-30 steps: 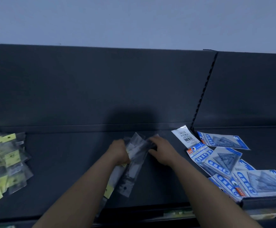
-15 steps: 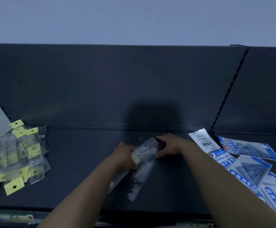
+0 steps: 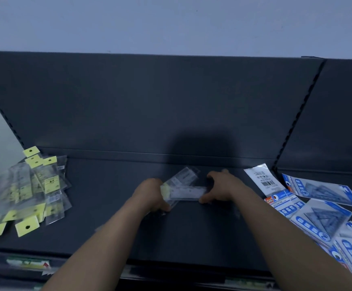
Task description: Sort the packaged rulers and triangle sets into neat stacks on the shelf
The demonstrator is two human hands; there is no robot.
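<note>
while a small bundle of clear ruler packets (image 3: 182,191) is squared up mid-shelf (image 3: 112,198), its ends are gripped between the left hand (image 3: 150,195) and right hand (image 3: 220,189), presumably so edges are aligned before stacking.

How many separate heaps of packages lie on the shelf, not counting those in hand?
2: yellow-tagged ruler packs heaped at the left end, blue triangle-set packs spread at the right. More may lie outside the view.

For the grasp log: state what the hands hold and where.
A bunch of clear plastic ruler packets with yellow cards: left hand grips the yellow-card end, right hand pinches the opposite end.
</note>
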